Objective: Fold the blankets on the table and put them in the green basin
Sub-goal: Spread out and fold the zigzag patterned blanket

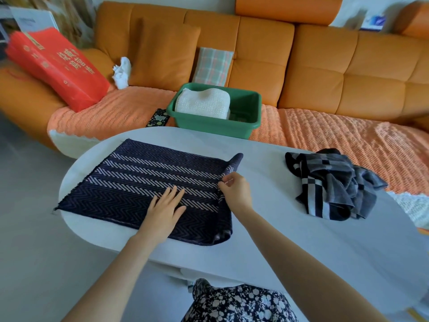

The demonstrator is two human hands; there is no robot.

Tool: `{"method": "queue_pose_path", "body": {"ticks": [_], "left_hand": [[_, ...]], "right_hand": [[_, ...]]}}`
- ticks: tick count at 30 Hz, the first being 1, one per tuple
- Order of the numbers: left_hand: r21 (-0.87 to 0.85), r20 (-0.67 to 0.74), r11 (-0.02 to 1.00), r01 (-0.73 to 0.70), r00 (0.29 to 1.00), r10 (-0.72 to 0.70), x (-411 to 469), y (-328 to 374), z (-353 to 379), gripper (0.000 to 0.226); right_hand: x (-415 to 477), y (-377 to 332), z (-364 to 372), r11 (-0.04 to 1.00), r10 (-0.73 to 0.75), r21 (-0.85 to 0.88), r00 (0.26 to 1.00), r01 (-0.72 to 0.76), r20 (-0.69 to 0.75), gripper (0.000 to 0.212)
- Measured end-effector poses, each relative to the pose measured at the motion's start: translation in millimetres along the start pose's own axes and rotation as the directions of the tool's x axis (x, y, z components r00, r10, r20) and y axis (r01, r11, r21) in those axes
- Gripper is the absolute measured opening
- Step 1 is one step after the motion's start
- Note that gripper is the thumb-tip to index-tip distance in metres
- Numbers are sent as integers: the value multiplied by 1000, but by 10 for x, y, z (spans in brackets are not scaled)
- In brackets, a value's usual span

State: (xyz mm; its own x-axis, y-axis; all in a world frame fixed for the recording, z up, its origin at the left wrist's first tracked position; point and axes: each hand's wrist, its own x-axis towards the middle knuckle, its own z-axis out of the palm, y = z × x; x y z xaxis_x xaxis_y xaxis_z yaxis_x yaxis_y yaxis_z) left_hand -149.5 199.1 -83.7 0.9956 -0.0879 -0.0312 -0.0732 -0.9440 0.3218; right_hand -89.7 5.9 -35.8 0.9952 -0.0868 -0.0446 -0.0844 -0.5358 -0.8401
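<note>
A dark purple blanket [139, 180] with pale zigzag stripes lies spread flat on the left half of the white oval table [267, 228]. My left hand [166, 209] rests flat on it, fingers apart. My right hand [235, 190] pinches the blanket's right edge, which is lifted and curled upward. A crumpled grey and black checked blanket [332, 182] sits on the table's right side. The green basin [246, 105] stands on the sofa beyond the table, with a folded white blanket [204, 103] inside at its left.
An orange sofa [325, 73] with a ribbed orange cover runs behind the table. On it lie a red bag [58, 66], a white cloth [121, 72], a plaid cushion [212, 66] and a dark patterned item [157, 117]. Grey floor lies to the left.
</note>
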Motion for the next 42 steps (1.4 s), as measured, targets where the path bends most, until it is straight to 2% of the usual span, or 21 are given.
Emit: {"method": "queue_pose_path", "body": {"ticks": [4, 8, 11, 13, 14, 16, 18, 19, 21, 23, 25, 28, 30, 33, 37, 39, 42], "left_hand": [[141, -104, 990, 5, 995, 10, -91, -14, 187, 91], [139, -103, 990, 23, 995, -9, -84, 3, 189, 91], [138, -89, 990, 21, 996, -8, -82, -3, 194, 91], [140, -75, 990, 20, 997, -10, -85, 1, 194, 92], [141, -72, 990, 19, 997, -9, -83, -2, 193, 93], [135, -72, 991, 21, 997, -11, -76, -2, 187, 93], [137, -77, 990, 22, 997, -12, -63, -6, 193, 95], [135, -81, 991, 23, 997, -12, -59, -6, 198, 96], [128, -75, 991, 27, 997, -17, -53, 5, 190, 94], [129, -66, 991, 33, 997, -25, -52, 11, 186, 87], [136, -66, 990, 34, 998, -25, -56, 8, 182, 91], [129, -75, 991, 36, 997, -27, -62, -9, 192, 103], [135, -71, 990, 36, 997, -27, -60, -8, 196, 103], [121, -82, 992, 36, 996, -26, -59, 5, 196, 104], [134, -73, 990, 36, 997, -26, -58, -6, 193, 105], [133, -73, 990, 35, 997, -26, -61, 4, 192, 98], [146, -47, 989, 27, 999, -20, -70, 8, 165, 86]], "right_hand": [[-6, 217, -107, 997, 72, 48, 993, -68, -88, 9], [-48, 443, -248, 984, 161, 102, 979, -149, -122, 11], [-109, 464, -262, 992, 126, 0, 983, -127, -136, 19], [-192, 478, -285, 986, 30, -157, 988, -54, -151, 27], [-258, 498, -304, 976, -64, -214, 988, 34, -137, 34], [-482, 552, -329, 920, -255, -302, 967, 251, 26, 57], [-759, 646, -312, 836, -315, -385, 917, 390, 244, 82], [-863, 705, -299, 794, -328, -428, 897, 432, 297, 86], [-967, 820, -271, 752, -369, -467, 884, 465, 285, 81], [-986, 853, -256, 711, -463, -503, 866, 491, 190, 63], [-962, 825, -248, 642, -578, -546, 808, 538, 117, 44], [-976, 838, -218, 518, -698, -587, 704, 622, 129, 23], [-1000, 876, -222, 487, -720, -593, 679, 641, 142, 28], [-1007, 946, -296, 460, -771, -560, 623, 689, 133, 16], [-1028, 1005, -377, 401, -794, -550, 577, 733, 191, 19], [-1025, 1000, -405, 391, -786, -535, 574, 749, 229, 24], [-1030, 976, -434, 378, -785, -519, 563, 767, 260, 20]]}}
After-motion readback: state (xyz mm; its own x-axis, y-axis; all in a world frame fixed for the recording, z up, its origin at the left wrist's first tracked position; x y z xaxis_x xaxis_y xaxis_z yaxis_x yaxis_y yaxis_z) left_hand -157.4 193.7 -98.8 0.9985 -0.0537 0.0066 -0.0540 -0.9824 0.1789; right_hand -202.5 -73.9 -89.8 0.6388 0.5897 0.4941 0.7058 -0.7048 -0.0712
